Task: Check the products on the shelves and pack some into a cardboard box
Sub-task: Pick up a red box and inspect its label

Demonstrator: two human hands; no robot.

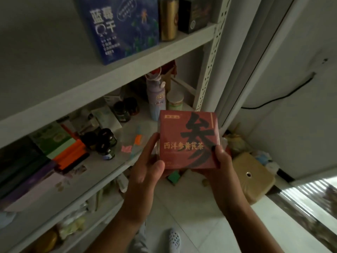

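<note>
A: Why both hands?
B: Left hand point(145, 172) and right hand point(220, 167) grip the red tea box point(187, 141) low, fingers point(154, 143) curled round it, label up, likely for reading
A: Beyond?
B: Dark jars point(105, 141) on the white shelves point(109, 77)

Bare room is seen on the upper shelf point(109, 83) left of a blue carton point(120, 28); its right end is filled by a gold can point(168, 21) and a black box point(194, 15). On the middle shelf point(109, 165) a bare strip is left at the centre front. It is hemmed by stacked flat boxes point(54, 154) on the left, dark jars point(104, 141) behind, and a purple bottle point(156, 99) and white canister point(175, 103) at the right rear. The right end is screened by a red tea box point(187, 141) held in front. Open floor tiles point(191, 216) are seen below, bounded by a tan cushion point(253, 178) and a green block point(174, 177).
</note>
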